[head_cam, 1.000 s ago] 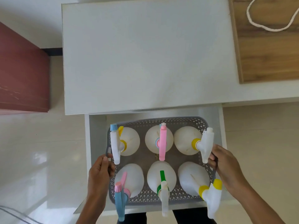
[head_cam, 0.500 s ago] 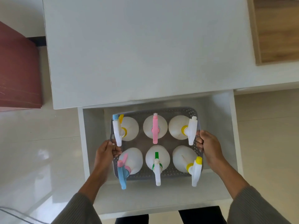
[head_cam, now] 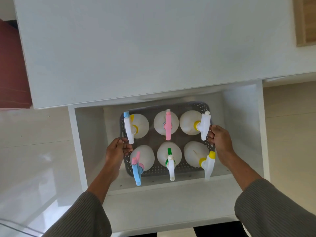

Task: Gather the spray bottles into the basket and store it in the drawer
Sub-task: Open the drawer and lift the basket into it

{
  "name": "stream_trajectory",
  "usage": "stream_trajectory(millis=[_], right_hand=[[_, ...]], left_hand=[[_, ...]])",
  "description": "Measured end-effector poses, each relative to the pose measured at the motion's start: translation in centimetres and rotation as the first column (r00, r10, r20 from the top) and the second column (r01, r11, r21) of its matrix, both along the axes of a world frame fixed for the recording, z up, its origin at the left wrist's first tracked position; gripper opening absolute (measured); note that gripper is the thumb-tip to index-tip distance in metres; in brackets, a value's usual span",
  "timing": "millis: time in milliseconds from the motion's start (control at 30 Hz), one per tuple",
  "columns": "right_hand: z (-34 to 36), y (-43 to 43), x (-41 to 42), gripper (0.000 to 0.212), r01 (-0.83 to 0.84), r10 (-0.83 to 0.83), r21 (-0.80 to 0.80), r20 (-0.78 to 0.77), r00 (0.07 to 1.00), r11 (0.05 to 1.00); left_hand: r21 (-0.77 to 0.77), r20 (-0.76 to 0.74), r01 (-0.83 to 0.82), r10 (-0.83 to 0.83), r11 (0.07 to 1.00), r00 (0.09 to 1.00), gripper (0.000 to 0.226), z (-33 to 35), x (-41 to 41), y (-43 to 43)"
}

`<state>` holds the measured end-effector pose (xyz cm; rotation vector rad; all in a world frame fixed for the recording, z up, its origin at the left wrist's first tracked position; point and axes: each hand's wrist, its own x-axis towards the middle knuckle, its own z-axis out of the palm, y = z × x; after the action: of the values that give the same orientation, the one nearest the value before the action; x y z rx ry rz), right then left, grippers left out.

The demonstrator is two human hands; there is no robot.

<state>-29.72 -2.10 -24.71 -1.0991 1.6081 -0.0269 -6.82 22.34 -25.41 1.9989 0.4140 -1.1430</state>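
Far to the left of the basket (head_cam: pixel 153 170), a red-brown cabinet (head_cam: pixel 12 65) stands on the pale glossy floor (head_cam: pixel 34 159). Behind the basket, the white counter (head_cam: pixel 136 48) fills the upper part of the view. Under its front edge the white drawer (head_cam: pixel 242 125) is pulled open.

The grey perforated basket sits inside this drawer, with a gap to each side wall. Whether its bottom rests on the drawer floor cannot be told.

The left hand (head_cam: pixel 116 151) grips the left rim of the basket, with the fingers curled round the edge. Its grey ribbed sleeve (head_cam: pixel 82 216) is in the near corner.

Six white spray bottles (head_cam: pixel 171 151) stand upright in the basket, in two rows of three:
- **Left side:** the blue-nozzle bottle (head_cam: pixel 141 125) is at the back and the pink-and-blue bottle (head_cam: pixel 145 154) at the front.
- **Middle:** the pink-trigger bottle (head_cam: pixel 159 124) is at the back and the green-collar bottle (head_cam: pixel 176 151) at the front.
- **Right side:** two yellow-collar bottles (head_cam: pixel 189 123) stand one behind the other. The trigger of the front one hangs over the basket's front rim.

The right hand (head_cam: pixel 220 141) grips the right rim of the basket, fingers curled round it, just beside the white trigger of the back right bottle.

Far to the right of the basket and behind it, a wooden board (head_cam: pixel 306 21) lies on the counter.
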Motion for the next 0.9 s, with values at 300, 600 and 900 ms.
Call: stream_trajectory(millis=[300, 600, 900], right_hand=[[-1.9, 0.6, -0.4, 0.059, 0.032, -0.032, 0.006, -0.039, 0.999, 0.999], [-2.3, 0.6, -0.4, 0.043, -0.030, 0.026, -0.039, -0.093, 0.995, 0.999], [-1.8, 0.5, -0.3, 0.046, -0.108, 0.099, -0.061, -0.130, 0.987, 0.992]], left_hand=[[0.003, -0.004, 0.009, -0.009, 1.000, 1.000, 0.032, -1.4, 0.0, 0.2], [0.000, -0.007, 0.002, -0.002, 1.000, 1.000, 0.030, -1.9, -0.3, 0.3], [-0.007, -0.006, 0.006, -0.006, 1.000, 1.000, 0.031, -1.5, -0.2, 0.5]])
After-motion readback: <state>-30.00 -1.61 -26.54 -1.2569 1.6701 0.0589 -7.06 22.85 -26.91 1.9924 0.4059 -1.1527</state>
